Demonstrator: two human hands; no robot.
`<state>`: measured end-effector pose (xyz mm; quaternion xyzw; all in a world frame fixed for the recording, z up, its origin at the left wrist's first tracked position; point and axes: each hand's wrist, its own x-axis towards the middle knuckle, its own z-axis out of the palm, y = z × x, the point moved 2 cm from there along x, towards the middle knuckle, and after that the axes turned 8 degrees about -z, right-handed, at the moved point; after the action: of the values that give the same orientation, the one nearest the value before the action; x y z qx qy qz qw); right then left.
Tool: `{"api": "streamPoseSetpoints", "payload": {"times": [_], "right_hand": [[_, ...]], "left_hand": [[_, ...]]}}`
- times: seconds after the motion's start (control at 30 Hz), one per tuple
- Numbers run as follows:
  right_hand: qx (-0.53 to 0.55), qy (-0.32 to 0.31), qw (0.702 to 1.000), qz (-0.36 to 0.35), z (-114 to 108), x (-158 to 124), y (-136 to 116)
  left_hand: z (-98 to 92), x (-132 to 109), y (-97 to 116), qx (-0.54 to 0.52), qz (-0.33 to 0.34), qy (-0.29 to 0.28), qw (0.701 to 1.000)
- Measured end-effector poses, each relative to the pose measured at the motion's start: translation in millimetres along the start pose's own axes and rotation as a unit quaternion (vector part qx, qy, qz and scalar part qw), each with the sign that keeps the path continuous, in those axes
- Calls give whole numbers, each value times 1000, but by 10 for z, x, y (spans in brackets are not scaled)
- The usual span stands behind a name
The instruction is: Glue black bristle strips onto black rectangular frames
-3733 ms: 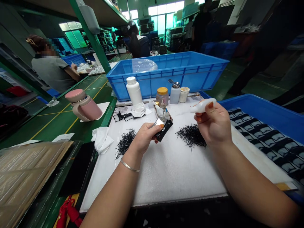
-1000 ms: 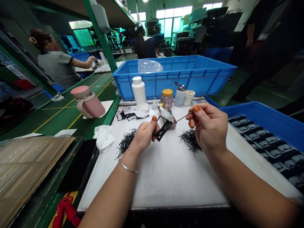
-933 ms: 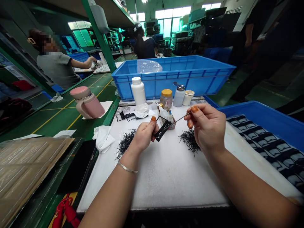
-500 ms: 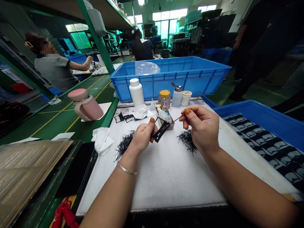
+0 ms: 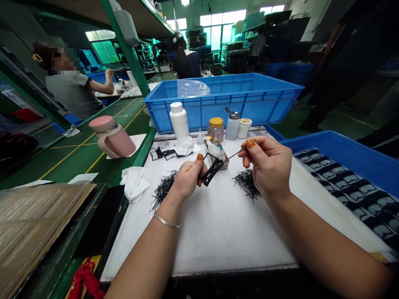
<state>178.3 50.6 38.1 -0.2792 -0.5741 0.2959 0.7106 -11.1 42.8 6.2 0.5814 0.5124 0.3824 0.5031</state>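
My left hand (image 5: 190, 177) is closed on a black plastic frame (image 5: 213, 171), held tilted above the white work surface with the thumb on top. My right hand (image 5: 272, 168) pinches the end of a thin dark strip (image 5: 234, 155) between thumb and forefinger. The strip runs in a straight line down to the frame; whether it is fixed there I cannot tell. One heap of short black strips (image 5: 163, 190) lies beside my left wrist. Another heap of black strips (image 5: 245, 182) is partly hidden behind my right hand. More black frames (image 5: 170, 155) rest farther back at the left.
A small box (image 5: 225, 165) of supplies stands behind the frame. Beyond are a white bottle (image 5: 179, 122), a yellow-lidded jar (image 5: 216, 129), a pump bottle (image 5: 232, 128) and a blue crate (image 5: 224, 108). Another blue crate (image 5: 339, 143) holds rows of dark parts; a pink mug (image 5: 114, 139) stands left.
My right hand has shifted slightly right, away from the frame, and a longer stretch of strip shows. My left hand and the frame stay put. A co-worker's hand at left has moved left.
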Motion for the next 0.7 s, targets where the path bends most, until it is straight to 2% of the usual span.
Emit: {"api": "streamPoseSetpoints", "payload": {"times": [0.17, 0.33, 0.47, 0.7], "right_hand": [[4, 37, 999, -17, -87, 70, -3], [-23, 85, 995, -46, -224, 197, 124], [-90, 50, 994, -34, -221, 228, 264], [-189, -37, 980, -52, -2, 184, 397]], "left_hand": [[-3, 8, 10, 4, -2, 6, 1000], [-50, 18, 3, -16, 3, 31, 999], [-109, 29, -18, -64, 0, 63, 996], [-173, 53, -59, -99, -1, 82, 992]]}}
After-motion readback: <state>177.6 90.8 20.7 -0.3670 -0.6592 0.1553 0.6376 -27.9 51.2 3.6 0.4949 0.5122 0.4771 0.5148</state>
